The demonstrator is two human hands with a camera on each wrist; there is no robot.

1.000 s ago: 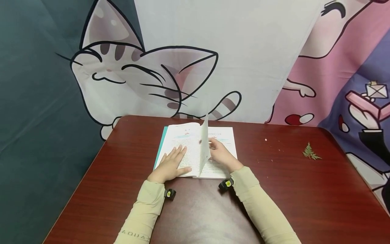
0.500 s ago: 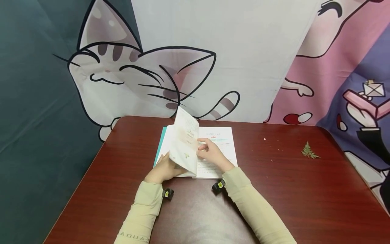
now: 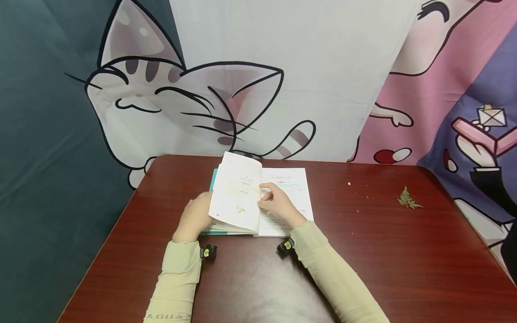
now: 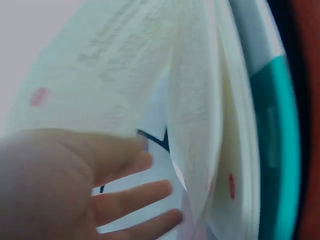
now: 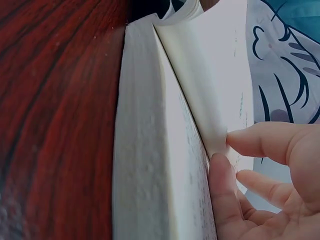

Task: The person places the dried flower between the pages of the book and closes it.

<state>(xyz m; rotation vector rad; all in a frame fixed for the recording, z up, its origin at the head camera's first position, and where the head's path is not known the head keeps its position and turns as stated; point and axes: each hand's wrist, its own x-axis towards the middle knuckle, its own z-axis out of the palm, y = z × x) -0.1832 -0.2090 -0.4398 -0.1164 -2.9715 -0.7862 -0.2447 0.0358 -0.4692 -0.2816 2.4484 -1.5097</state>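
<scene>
An open book (image 3: 286, 177) with a teal cover lies on the table, its left-hand page (image 3: 236, 190) raised and slanting over the left half. My left hand (image 3: 195, 215) is at that page's left edge, its fingertips hidden beneath it. In the left wrist view, its loosely extended fingers (image 4: 135, 200) are beside the raised page, near other curving pages. My right hand (image 3: 278, 206) is over the right half. In the right wrist view, its index fingertip (image 5: 234, 139) touches the leaf near the fold, with the thumb just beside it.
A small green fern sprig (image 3: 408, 198) lies on the right of the red-brown table (image 3: 363, 255), with a few pale specks nearby. Behind the table hangs a cloth backdrop (image 3: 331, 80) with cartoon figures. A small black camera is strapped at each wrist.
The page stood upright at the fold and has swung over to the left. My left hand, earlier flat on the left page, has shifted left to its edge. The right hand has followed leftward to the fold.
</scene>
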